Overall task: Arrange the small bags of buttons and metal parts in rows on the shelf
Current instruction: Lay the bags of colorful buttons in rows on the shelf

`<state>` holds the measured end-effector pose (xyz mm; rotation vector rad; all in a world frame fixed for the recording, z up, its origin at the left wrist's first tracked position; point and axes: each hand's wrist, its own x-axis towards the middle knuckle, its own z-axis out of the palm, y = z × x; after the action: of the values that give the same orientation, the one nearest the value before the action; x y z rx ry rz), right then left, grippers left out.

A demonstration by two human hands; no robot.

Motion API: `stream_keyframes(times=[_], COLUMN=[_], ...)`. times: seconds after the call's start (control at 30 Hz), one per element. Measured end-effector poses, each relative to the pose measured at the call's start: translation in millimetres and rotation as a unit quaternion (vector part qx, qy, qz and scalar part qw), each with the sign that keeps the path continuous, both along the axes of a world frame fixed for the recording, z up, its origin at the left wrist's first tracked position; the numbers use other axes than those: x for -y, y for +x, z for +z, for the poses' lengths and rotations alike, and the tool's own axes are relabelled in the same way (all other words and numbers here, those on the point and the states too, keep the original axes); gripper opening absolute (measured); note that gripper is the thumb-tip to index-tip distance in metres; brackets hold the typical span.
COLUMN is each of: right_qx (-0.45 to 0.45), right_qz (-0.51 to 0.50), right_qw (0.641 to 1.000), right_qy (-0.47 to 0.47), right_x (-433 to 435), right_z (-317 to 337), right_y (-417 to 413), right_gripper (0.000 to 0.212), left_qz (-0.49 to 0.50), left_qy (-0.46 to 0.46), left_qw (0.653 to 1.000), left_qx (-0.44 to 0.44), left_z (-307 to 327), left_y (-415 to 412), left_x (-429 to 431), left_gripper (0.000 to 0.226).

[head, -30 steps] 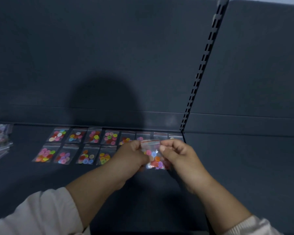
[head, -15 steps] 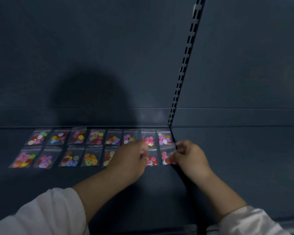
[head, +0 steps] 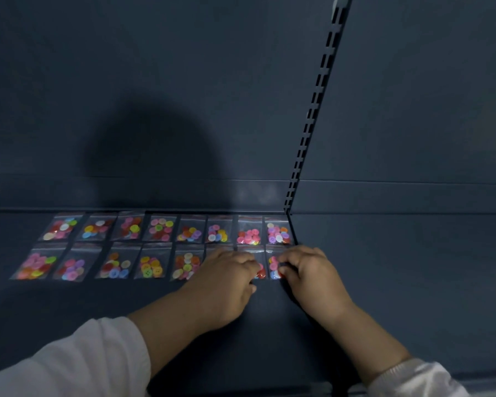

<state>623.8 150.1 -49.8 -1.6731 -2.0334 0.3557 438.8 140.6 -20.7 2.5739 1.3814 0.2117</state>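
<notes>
**Status change.** A second ago I hold the button bag (head: pixel 273 263) in the air between both hands, clear of the shelf (head: pixel 126 299). It now lies flat on the shelf, just right of the frame's centre, at the right end of the front row (head: pixel 115 265). Its right edge sits just beside the seam that runs down from the slotted upright (head: pixel 315 116). It lies directly in front of the last bag of the back row (head: pixel 161 230).

**Grip state.** My right hand (head: pixel 308 269) has come down with the bag. Its fingertips (head: pixel 283 267) are bent onto the bag's right edge and, as far as the view shows, pinch it against the thumb. My left hand (head: pixel 226 272) lies knuckles-up over the sixth position and part of the seventh bag (head: pixel 260 272). Its fingers curl downward, and I cannot tell whether they pinch a bag or only press on it.

**Row count.** The back row shows eight bags, edge to edge. The front row shows five bags in full towards the left of the frame, then the positions under my hands. It appears to match the back row in length.

**Consequence for the task.** This section of the shelf looks full for two rows. The step in hand is the final squaring of the button bag against its neighbour. Release should be straight up, because a dragged fingertip could skew the slippery film.
</notes>
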Motion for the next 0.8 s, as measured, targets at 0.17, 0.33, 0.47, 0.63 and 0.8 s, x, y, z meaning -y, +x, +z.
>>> stream_keyframes(times=[0.17,0.33,0.47,0.63,0.8], right_qx=[0.004,0.008,0.058,0.094,0.097], right_qz=[0.001,-0.017,0.002,0.056,0.067], right_qw=[1.000,0.999,0.998,0.994,0.992], right_qy=[0.005,0.038,0.026,-0.012,-0.033], right_x=[-0.2,-9.9,-26.4,-36.5,-39.6], right_z=[-0.8,7.7,12.3,12.9,11.5], right_y=[0.2,2.8,5.2,3.9,1.8], right_gripper=[0.014,0.020,0.032,0.037,0.039], left_qz=[-0.003,-0.002,0.009,0.032,0.042], left_qy=[-0.013,-0.019,-0.012,-0.003,-0.003], left_qw=[1.000,1.000,1.000,0.999,0.999], left_qx=[0.010,0.010,0.016,-0.015,-0.023], left_z=[1.9,3.7,6.5,7.5,7.9], left_y=[-0.1,-1.0,-1.7,-2.6,-2.7], left_x=[-0.8,-0.7,-2.3,-13.5,-23.2], left_gripper=[0.044,0.046,0.044,0.052,0.051])
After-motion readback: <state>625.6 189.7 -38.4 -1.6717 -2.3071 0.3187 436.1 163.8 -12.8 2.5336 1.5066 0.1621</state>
